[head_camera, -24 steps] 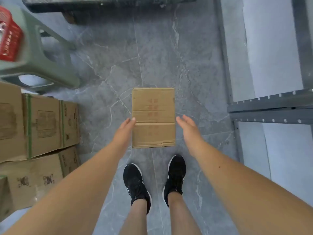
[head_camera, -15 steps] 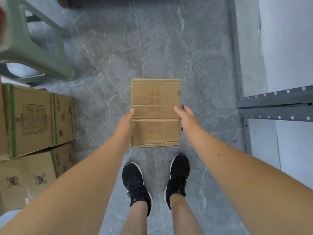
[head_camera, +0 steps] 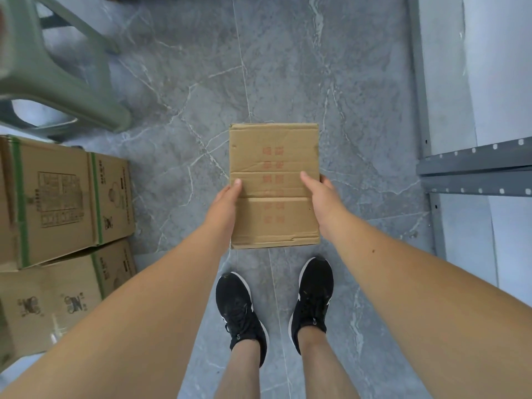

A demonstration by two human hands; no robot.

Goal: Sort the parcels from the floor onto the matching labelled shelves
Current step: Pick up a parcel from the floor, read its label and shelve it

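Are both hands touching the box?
Touching. The head view shows the left hand and right hand gripping the box by its sides, thumbs on top.

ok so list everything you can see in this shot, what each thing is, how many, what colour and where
parcel: one, brown cardboard with faded red print, centre, held at its two side edges
cartons: at least two, brown with green tape, stacked at the left edge
stool: one, green plastic, upper left, partly cut off
shelf rack: one, grey metal, right edge
floor: grey marbled tiles, under everything
shoes: two, black with white soles, bottom centre
left hand: one, thumb on top at the parcel's left edge
right hand: one, thumb on top, fingers round the parcel's right edge
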